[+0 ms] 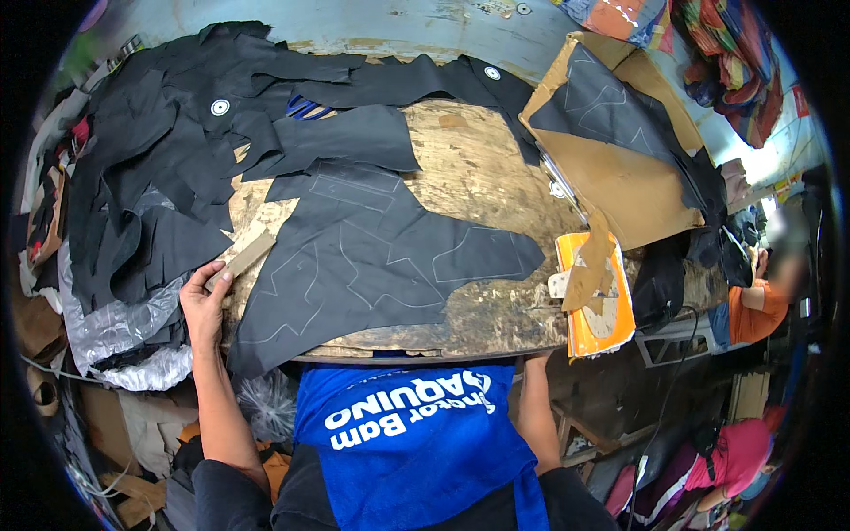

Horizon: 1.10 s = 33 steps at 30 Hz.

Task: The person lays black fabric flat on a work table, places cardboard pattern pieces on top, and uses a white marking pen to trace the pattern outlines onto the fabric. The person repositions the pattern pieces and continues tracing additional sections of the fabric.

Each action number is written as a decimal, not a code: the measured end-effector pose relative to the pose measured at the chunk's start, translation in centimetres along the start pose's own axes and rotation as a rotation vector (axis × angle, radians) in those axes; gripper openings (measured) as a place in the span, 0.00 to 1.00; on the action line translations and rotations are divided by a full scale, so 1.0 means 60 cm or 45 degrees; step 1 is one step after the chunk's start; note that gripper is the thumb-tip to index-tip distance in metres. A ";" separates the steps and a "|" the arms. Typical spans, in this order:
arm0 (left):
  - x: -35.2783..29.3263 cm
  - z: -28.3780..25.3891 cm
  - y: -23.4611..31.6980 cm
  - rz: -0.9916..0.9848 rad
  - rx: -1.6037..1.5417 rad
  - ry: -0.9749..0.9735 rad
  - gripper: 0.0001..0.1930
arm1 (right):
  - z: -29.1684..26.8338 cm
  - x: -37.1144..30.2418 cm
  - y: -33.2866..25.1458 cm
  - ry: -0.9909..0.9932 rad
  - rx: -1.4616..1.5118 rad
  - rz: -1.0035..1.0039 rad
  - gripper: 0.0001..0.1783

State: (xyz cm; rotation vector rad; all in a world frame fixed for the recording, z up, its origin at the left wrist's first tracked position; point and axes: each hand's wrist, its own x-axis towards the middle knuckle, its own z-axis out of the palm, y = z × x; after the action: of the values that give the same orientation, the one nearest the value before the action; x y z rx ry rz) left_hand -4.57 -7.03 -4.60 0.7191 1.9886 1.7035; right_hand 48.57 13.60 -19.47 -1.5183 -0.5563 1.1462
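My left hand point(205, 296) pinches the near end of a narrow brown cardboard strip point(248, 259) at the left of the worktable point(496, 323). Beside it, a large piece of black sheet material point(354, 257), leather-like, lies flat with pale outlines of pattern shapes drawn on it. The strip's far end reaches the left edge of this piece. My right forearm point(537, 411) goes up to the table's front edge, where the hand slips out of sight beneath the top; its fingers are hidden.
Black scraps point(159, 168) are heaped along the left and back. At the right lie an orange-edged booklet point(602, 327) with cut brown pieces on it, and a big brown sheet point(611, 190) with marked black material. Two people point(761, 310), point(739, 451) are at the far right.
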 end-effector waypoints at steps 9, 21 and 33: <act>-0.059 0.058 0.022 0.165 0.282 0.077 0.09 | -0.079 -0.203 -0.111 -0.956 -1.208 0.013 0.05; -0.083 0.096 0.038 0.548 0.831 0.119 0.11 | 0.207 -0.246 -0.194 -0.749 -0.908 -1.496 0.15; -0.089 0.098 0.033 0.583 1.032 0.070 0.13 | 0.217 -0.238 -0.197 -0.692 -1.090 -1.452 0.15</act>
State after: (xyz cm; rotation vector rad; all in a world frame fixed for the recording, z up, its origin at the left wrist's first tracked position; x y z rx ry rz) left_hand 3.45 -5.66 -3.63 1.4956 2.7157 1.0556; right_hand 33.83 11.33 -2.42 -1.1332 -2.1423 0.3475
